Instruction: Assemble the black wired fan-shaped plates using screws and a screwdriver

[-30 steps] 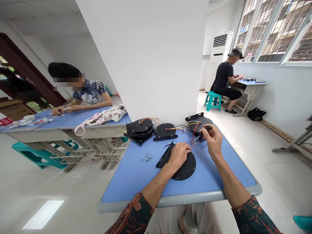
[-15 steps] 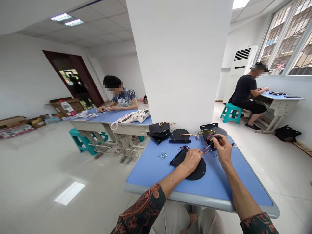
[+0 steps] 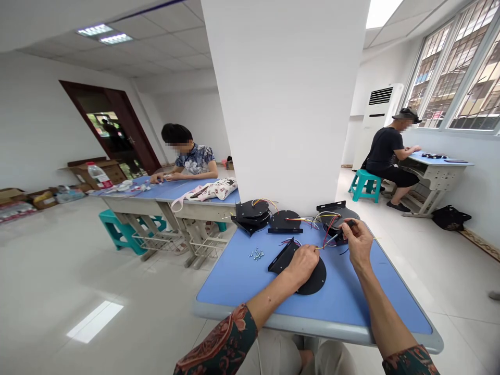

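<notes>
Head view gives me my left hand [image 3: 302,264] pressed down and curled over a black round plate [image 3: 315,281] near the middle of the blue table [image 3: 219,299], with a black angle bracket [image 3: 279,264] at the plate's left edge. My right hand [image 3: 358,244] pinches a small dark part, too small for me to identify, and thin coloured wires [image 3: 328,233] spread from around it.

Left of the plate sits a small pile of screws [image 3: 256,254]. Along the far edge I see a stack of black plates [image 3: 252,211], a single plate [image 3: 285,221], and another plate [image 3: 336,212] just behind my right hand.

A white pillar [image 3: 285,104] blocks my view straight ahead. Left of it, a co-worker [image 3: 191,159] works at a neighbouring table beside a printed tote bag [image 3: 207,190]; to the right, another co-worker [image 3: 385,156] sits on a teal stool [image 3: 365,185] by the windows.
</notes>
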### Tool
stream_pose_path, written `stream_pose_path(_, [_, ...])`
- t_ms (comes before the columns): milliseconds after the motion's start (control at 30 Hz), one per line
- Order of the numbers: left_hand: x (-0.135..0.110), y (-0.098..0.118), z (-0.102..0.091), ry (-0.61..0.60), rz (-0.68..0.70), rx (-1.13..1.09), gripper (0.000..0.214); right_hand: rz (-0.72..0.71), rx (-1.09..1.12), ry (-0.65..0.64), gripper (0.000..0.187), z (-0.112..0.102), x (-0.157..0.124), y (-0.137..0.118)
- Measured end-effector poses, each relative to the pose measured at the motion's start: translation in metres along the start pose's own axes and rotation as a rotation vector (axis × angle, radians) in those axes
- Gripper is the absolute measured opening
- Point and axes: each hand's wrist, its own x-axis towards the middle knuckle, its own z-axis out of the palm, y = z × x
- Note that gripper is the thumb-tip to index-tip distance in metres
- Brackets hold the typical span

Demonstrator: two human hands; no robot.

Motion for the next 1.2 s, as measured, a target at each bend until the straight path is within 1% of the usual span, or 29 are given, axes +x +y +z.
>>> stream_pose_path(167, [0.002, 0.003, 0.012, 0.012, 0.018, 0.122, 0.022, -0.005, -0.004, -0.013, 0.032, 0.000, -0.002, -0.001])
stream_pose_path(267, [0.006, 0.008, 0.016, 0.009, 0.023, 0.155, 0.021, -0.019, -0.018, -0.007, 0.032, 0.000, -0.002, -0.003])
stream_pose_path(333, [0.006, 0.010, 0.013, 0.016, 0.033, 0.142, 0.022, -0.025, -0.036, -0.006, 0.032, 0.000, -0.002, -0.004])
stream_pose_path(433, [0.001, 0.007, -0.002, 0.037, 0.041, 0.093, 0.024, -0.024, -0.040, -0.005, 0.033, -0.001, -0.001, -0.003])
stream_pose_path(500, [-0.007, -0.005, -0.016, 0.079, -0.008, 0.052, 0.024, -0.017, -0.042, -0.007, 0.033, -0.001, 0.000, -0.001])
stream_pose_path(533, [-0.012, -0.015, -0.022, 0.106, -0.055, 0.030, 0.024, -0.014, -0.048, -0.008, 0.033, -0.001, 0.000, 0.000])
stream_pose_path(633, [-0.034, -0.058, -0.034, 0.180, -0.271, -0.028, 0.029, -0.004, -0.063, -0.013, 0.033, -0.001, -0.001, 0.002])
stream_pose_path(700, [-0.051, -0.091, -0.033, 0.176, -0.419, -0.061, 0.033, 0.003, -0.050, -0.025, 0.033, 0.000, -0.001, 0.002])
stream_pose_path(733, [-0.060, -0.105, -0.031, 0.168, -0.471, -0.078, 0.033, 0.006, -0.039, -0.034, 0.033, 0.001, -0.001, 0.002])
stream_pose_path(800, [-0.076, -0.128, -0.024, 0.134, -0.520, -0.115, 0.031, 0.016, -0.011, -0.057, 0.032, 0.000, 0.000, 0.002])
stream_pose_path(833, [-0.083, -0.136, -0.020, 0.133, -0.523, -0.140, 0.029, 0.024, 0.005, -0.069, 0.032, 0.000, 0.000, 0.003])
stream_pose_path(900, [-0.093, -0.143, -0.011, 0.144, -0.513, -0.179, 0.028, 0.056, 0.040, -0.093, 0.032, -0.001, 0.001, 0.003])
stream_pose_path(1033, [-0.102, -0.141, 0.003, 0.167, -0.490, -0.190, 0.026, 0.199, 0.118, -0.171, 0.038, -0.001, 0.002, 0.003])
stream_pose_path(1100, [-0.104, -0.138, 0.006, 0.194, -0.478, -0.193, 0.026, 0.263, 0.143, -0.220, 0.043, 0.001, 0.002, 0.001])
stream_pose_path(1200, [-0.107, -0.134, 0.006, 0.287, -0.447, -0.232, 0.030, 0.334, 0.152, -0.296, 0.046, 0.005, 0.001, -0.007])
